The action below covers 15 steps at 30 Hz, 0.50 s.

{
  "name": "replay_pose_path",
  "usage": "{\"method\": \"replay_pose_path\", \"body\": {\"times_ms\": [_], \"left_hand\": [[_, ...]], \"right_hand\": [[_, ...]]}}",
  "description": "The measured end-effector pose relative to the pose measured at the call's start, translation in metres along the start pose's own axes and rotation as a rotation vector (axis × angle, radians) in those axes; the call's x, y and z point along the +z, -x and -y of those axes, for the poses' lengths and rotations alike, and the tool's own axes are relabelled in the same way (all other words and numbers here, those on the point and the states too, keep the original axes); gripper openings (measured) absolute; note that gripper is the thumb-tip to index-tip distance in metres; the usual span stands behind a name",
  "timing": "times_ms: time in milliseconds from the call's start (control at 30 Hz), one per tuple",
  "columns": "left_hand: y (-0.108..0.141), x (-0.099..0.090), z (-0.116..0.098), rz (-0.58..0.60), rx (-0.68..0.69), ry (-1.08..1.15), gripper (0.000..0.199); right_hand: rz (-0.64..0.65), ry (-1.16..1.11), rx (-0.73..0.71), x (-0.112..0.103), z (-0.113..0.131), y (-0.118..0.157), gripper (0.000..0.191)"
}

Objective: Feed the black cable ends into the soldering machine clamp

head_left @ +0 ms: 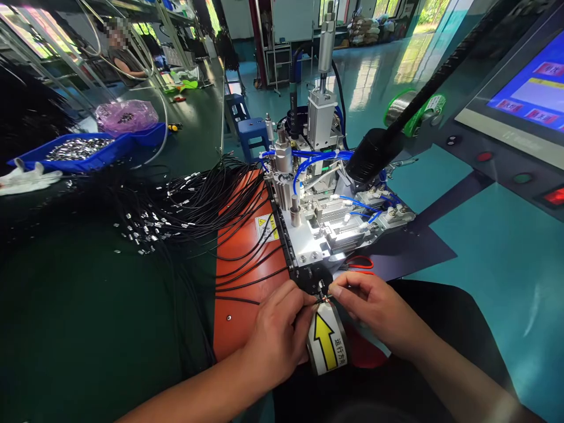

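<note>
My left hand (282,323) pinches a black cable (319,301) between thumb and forefinger, at the front end of the machine. Thin wires (326,299) stick out of the cable's end toward the right. On them my right hand (370,305) closes its thumb and forefinger, at the tip of one thin wire as far as I can see. Both hands are just above a white label with a yellow arrow (326,343). The machine (326,217), with metal cylinders and blue air tubes, stands directly beyond. Black cables (247,258) lie across its orange cover (251,323) to my left.
On the dark bench are a heap of cables with metal ends (150,229), a blue tray of metal parts (81,150) and a white glove (29,178). Red-handled scissors (361,262) lie beyond my right hand. A control panel (506,141) is right; a person (126,56) sits far left.
</note>
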<state>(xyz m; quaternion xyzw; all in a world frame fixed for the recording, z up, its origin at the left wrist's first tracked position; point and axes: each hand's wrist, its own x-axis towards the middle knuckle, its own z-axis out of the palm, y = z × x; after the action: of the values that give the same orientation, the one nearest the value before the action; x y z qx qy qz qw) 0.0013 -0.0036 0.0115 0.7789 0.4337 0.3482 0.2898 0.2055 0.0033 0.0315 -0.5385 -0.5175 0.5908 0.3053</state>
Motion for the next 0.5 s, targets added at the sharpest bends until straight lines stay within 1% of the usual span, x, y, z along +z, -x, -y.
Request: {"method": "replay_pose_path", "body": {"times_ms": [133,333,500], "left_hand": [[0.0000,-0.0007,-0.0002,0.008,0.004,0.006,0.012],[0.0011,-0.0003,0.0022,0.010,0.015,-0.001,0.010],[0.0006,-0.0017,0.0011,0.016,0.018,-0.010,0.010]], "right_hand": [[-0.002,0.027,0.002,0.0006,0.0009,-0.0018,0.024],[-0.033,0.165,-0.055,-0.0008,0.0008,-0.0031,0.022],[-0.042,0.209,-0.104,-0.0007,0.0003,-0.0033,0.023]]}}
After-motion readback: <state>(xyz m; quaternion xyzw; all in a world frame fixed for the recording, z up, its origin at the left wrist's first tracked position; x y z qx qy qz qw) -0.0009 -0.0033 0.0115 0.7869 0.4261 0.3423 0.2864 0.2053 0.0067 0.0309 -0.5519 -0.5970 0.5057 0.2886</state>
